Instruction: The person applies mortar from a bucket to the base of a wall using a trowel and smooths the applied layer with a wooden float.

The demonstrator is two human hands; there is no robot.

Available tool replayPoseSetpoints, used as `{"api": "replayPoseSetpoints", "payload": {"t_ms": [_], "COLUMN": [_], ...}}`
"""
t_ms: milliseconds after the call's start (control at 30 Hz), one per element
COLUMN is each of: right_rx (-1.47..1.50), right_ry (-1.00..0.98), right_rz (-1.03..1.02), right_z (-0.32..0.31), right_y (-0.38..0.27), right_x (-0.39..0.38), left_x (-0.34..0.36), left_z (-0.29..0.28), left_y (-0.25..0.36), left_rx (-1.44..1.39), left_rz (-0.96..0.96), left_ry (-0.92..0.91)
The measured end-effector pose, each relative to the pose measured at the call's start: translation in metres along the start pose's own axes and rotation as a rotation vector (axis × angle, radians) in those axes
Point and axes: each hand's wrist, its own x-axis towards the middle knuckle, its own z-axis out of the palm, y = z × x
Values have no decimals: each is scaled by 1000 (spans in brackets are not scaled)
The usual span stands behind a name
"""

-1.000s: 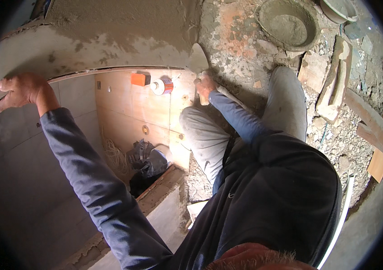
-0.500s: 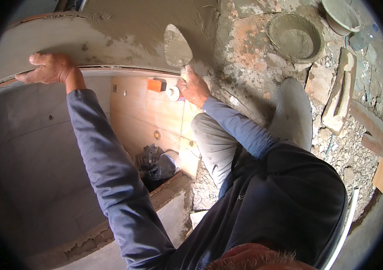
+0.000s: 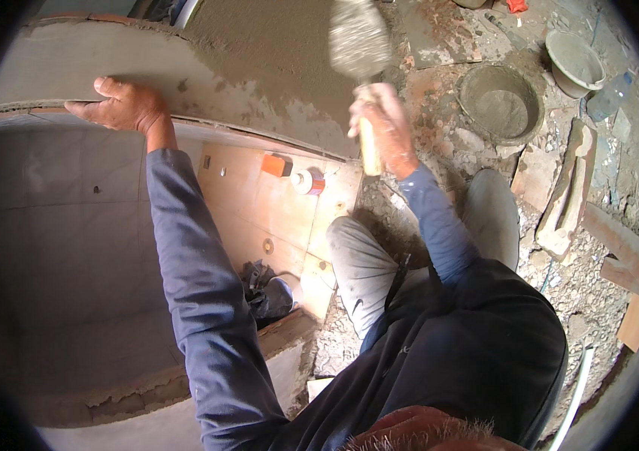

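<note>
My right hand is closed round the light wooden handle of a trowel. The blade is coated with grey mortar, smeared by motion, and points away from me above wet mortar. My left hand is open, thumb and fingers apart, resting at the near edge of the long grey ledge. No tool shows in it. Just below the ledge, on pale tiles, are an orange block-like thing and a small white-topped container.
A round tub of mortar and a pale bucket stand at the far right, with a clear plastic bottle beside them. Rubble and broken boards cover the right side. A tiled recess lies left, with a dark plastic bag nearby.
My right hand has lifted the trowel away from the ledge's near edge, moving up and to the right. My left hand sits slightly farther right in the picture; the view has shifted too.
</note>
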Motion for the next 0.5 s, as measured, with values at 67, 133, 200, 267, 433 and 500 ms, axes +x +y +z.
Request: {"api": "replayPoseSetpoints", "payload": {"t_ms": [67,133,200,267,433,500], "right_rx": [-12,-23,-85,-235,-481,-54], "right_ry": [113,335,512,650,86,-161], "right_rz": [-230,-331,-367,-347,160,82], "right_z": [-27,-51,-65,-64,-45,-12], "right_y": [-4,9,40,82,118,109], "right_x": [12,35,69,103,61,34], "left_x": [3,3,3,2,5,2], "left_z": [1,3,1,-1,1,-1], "left_y": [-4,-6,-6,-4,1,1], "left_rx": [4,-47,-28,41,-26,-89], "left_rz": [27,-23,-16,50,53,-3], "left_ry": [13,-3,2,21,-11,12]}}
